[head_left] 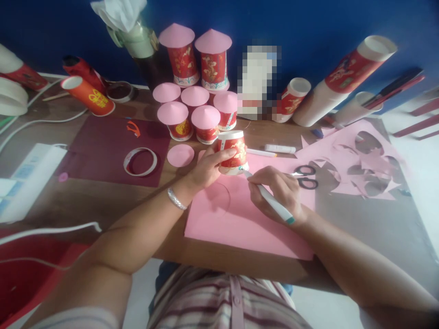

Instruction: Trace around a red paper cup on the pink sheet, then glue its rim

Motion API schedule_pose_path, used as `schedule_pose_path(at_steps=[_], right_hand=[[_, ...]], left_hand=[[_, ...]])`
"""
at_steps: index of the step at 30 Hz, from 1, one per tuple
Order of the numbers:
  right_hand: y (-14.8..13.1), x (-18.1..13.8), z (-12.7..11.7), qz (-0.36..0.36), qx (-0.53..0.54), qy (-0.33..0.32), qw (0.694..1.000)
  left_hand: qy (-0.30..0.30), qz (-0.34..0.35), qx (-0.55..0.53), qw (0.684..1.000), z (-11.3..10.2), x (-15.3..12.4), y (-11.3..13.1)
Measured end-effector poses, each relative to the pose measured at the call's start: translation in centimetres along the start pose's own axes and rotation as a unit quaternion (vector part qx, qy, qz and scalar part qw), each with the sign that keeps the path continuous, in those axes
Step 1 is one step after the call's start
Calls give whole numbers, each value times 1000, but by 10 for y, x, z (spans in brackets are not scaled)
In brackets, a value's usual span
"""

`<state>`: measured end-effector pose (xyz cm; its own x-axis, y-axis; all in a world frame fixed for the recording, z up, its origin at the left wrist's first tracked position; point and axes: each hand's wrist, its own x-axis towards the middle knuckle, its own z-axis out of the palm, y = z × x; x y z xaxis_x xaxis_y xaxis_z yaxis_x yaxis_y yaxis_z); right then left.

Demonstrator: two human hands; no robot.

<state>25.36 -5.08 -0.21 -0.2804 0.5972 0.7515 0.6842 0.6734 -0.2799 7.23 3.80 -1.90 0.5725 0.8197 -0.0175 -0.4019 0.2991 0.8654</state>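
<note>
My left hand [208,165] is wrapped round a red and white paper cup [233,148], held up above the pink paper [254,219]. In my right hand [276,189] is a white marker [274,203] with a green end. Its tip meets the white band of the cup, where a little teal drawing shows. On the pink paper below, a faint pencilled circle [222,198] can be seen. Behind the cup stand several red cups topped with pink paper cones [206,116]. A pink paper disc [180,156] lies just left of the cup.
Black-handled scissors [306,177] rest at the pink paper's right edge, near cut pink scraps [360,160]. A tape roll [140,161] lies on a maroon sheet [103,155]. Stacked cups [353,68] lean at the back right; a glue stick [280,149] lies beyond the paper.
</note>
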Motion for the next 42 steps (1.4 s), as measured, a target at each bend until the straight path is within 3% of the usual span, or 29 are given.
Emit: schedule_pose_path(at_steps=[42], right_hand=[[-2, 1, 2, -5, 6, -1, 1000]], left_hand=[[9, -4, 12, 1000, 2, 2, 0]])
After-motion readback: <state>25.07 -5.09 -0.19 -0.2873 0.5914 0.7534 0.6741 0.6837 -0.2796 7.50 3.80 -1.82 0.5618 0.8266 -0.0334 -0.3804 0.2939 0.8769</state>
